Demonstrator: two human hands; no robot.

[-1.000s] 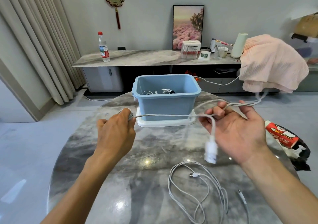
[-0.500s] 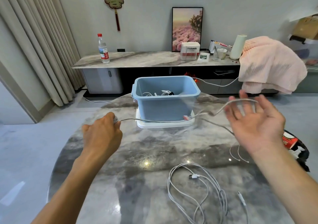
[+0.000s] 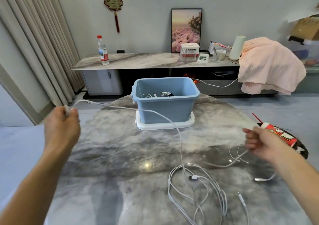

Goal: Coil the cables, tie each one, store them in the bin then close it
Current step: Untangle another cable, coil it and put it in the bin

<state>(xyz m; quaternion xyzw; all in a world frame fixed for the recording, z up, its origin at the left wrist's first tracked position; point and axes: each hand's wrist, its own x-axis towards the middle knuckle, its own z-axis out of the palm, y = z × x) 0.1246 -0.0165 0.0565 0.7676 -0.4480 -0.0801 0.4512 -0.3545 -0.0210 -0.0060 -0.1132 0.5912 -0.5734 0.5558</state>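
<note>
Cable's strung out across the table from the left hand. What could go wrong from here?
1. The white cable pinched by the left hand drops into the loose cable pile on the table; pulling may drag or knot the pile.
2. It runs past the front of the blue bin, so a sideways tug could snag that corner.
3. The right hand is blurred, its grip unclear; a slip may whip the free end.
</note>
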